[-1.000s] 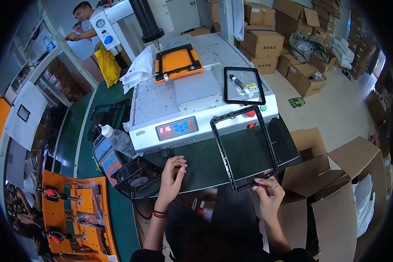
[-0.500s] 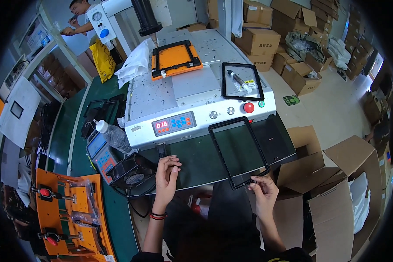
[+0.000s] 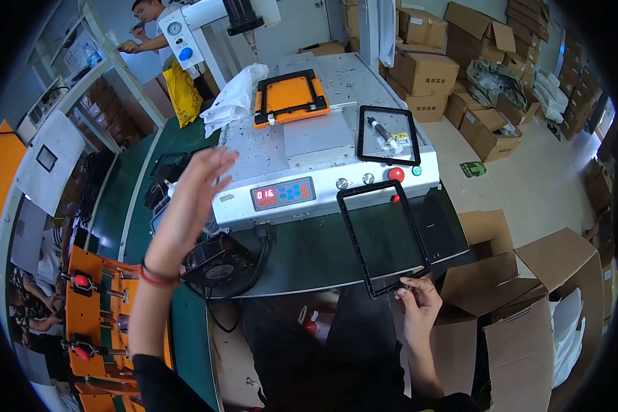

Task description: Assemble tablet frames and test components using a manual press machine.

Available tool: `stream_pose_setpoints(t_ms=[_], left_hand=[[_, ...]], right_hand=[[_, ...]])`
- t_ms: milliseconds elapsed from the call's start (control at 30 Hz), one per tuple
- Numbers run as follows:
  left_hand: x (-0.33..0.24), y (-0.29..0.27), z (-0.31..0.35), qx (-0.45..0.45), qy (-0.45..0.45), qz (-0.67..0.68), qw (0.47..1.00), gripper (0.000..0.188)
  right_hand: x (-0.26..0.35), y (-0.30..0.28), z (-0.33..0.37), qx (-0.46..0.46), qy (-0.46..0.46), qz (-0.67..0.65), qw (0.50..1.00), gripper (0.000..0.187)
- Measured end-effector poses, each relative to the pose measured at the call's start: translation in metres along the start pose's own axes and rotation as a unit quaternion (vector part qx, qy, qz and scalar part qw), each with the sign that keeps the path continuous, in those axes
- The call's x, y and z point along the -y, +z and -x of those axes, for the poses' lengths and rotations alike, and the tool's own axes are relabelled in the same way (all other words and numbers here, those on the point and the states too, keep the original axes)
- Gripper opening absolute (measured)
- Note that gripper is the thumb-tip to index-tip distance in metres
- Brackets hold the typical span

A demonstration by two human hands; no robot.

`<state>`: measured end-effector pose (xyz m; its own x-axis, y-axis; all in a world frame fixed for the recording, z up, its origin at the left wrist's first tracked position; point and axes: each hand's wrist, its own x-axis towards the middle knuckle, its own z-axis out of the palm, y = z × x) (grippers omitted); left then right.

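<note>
My right hand [image 3: 419, 301] pinches the lower edge of a black rectangular frame [image 3: 355, 242], holding it tilted over the green table edge in front of the machine. My left hand [image 3: 204, 180] is raised with nothing in it, fingers apart, left of the machine's control panel [image 3: 283, 194]. On the machine, an orange fixture [image 3: 259, 118] carries another black frame [image 3: 314, 88] below the dispensing nozzle [image 3: 253, 42]. A further black frame [image 3: 362, 141] lies at the machine's right front, around a syringe-like tube [image 3: 383, 134]. My left forearm mostly hides the clear bottle.
A small black fan [image 3: 216, 264] with a cable sits at the table's front left. A flat black panel [image 3: 434, 223] lies at right. Orange clamp fixtures [image 3: 89, 309] stand at left, open cartons [image 3: 529, 329] at right. A person [image 3: 154, 27] is at the back left.
My left hand has moved up and to the left, across the bottle. The right hand still holds the frame in nearly the same place. The view has shifted slightly.
</note>
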<state>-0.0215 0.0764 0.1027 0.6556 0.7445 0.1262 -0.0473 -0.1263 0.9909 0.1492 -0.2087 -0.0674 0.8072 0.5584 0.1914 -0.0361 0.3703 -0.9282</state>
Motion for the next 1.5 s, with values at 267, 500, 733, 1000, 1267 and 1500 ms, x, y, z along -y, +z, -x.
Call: stream_pose_setpoints(t_ms=[267, 500, 733, 1000, 1267, 1500], left_hand=[[0.011, -0.028, -0.117, -0.083, -0.049, -0.266, 0.959, 0.073], [0.023, -0.008, -0.157, -0.040, -0.113, -0.323, 0.939, 0.090], [0.008, 0.054, -0.179, -0.005, -0.132, -0.389, 0.912, 0.124], [0.021, 0.090, -0.202, -0.144, -0.211, -0.508, 0.823, 0.141], [-0.075, 0.001, -0.097, -0.190, 0.124, -0.214, 0.950, 0.092], [-0.091, -0.058, 0.077, -0.150, 0.222, 0.088, 0.959, 0.081]], right_hand=[[0.010, -0.006, 0.002, 0.004, -0.052, -0.002, 0.999, 0.014], [0.014, -0.021, 0.009, 0.001, -0.054, 0.012, 0.998, 0.013], [0.015, -0.030, 0.010, -0.009, -0.068, 0.071, 0.995, 0.014], [0.020, -0.009, 0.003, -0.029, -0.130, 0.042, 0.990, 0.017], [0.052, 0.094, -0.119, 0.113, -0.180, 0.096, 0.972, 0.011], [0.024, 0.183, -0.202, 0.157, -0.167, 0.188, 0.955, 0.020]])
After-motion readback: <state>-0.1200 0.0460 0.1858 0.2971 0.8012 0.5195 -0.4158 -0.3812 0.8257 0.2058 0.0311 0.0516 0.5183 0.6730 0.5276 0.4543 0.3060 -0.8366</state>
